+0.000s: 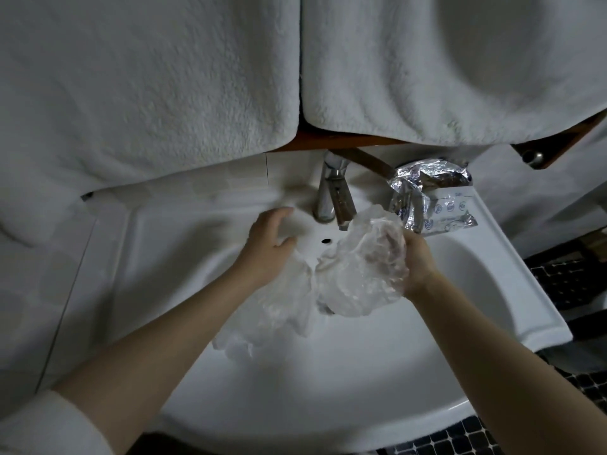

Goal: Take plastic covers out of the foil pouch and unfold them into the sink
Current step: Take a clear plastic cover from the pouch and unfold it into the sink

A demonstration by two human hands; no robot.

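Step in hand: unfolding, by my judgement; the covers are out of the pouch and being opened over the basin
Right hand (418, 261): fingers curled into a crumpled clear plastic cover (364, 267), gripping it above the bowl, just in front of the tap (333, 192)
Left hand (271, 244): fingers loosely spread and mostly straight over the back of the bowl; whether it pinches a fold of plastic under the palm I cannot tell
Second cover (272, 310): a looser, paler sheet of plastic lying in the sink below the left wrist, partly spread, touching the gripped one near the middle
Foil pouch (427, 195): torn open, resting on the right rear ledge of the sink (492, 290), beside the tap and just behind the right hand
Pouch contents: hidden; I cannot tell whether more covers remain inside
Surroundings: two white towels (147, 93) hang above the sink; dark tiled floor at the right
Next move calls for: finding an edge of the bunched cover, both hands drawing apart gently so the thin film opens without tearing, then letting it fall into the bowl
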